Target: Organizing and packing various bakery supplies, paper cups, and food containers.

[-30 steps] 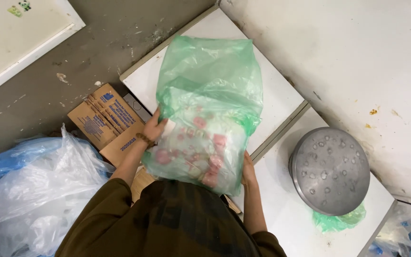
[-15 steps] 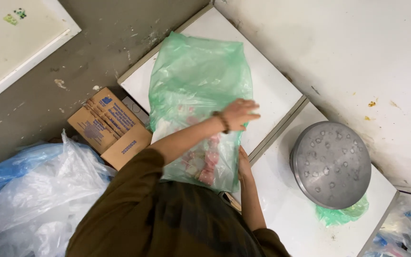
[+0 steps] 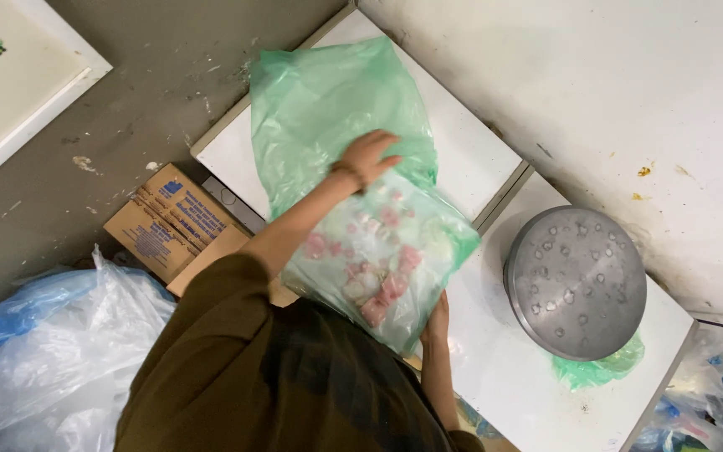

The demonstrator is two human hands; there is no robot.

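Observation:
A large translucent green plastic bag (image 3: 340, 105) lies on a white tabletop (image 3: 474, 155). Its lower half bulges with pink and white pieces (image 3: 374, 272). My left hand (image 3: 370, 155) reaches across and lies on top of the bag near its middle, fingers loosely apart. My right hand (image 3: 438, 318) grips the bag's lower right edge beside the contents. My dark olive sleeve hides the bag's near corner.
A round dimpled metal lid (image 3: 575, 280) sits on a second white surface (image 3: 512, 385), with green plastic (image 3: 600, 372) poking out beneath it. A cardboard box (image 3: 169, 222) and clear and blue plastic bags (image 3: 52, 351) lie on the grey floor at left. A white board (image 3: 10, 92) is at top left.
My left hand left the bag's left side and swung across to its top middle. The filled part of the bag shifted right. My right hand stayed at the lower edge.

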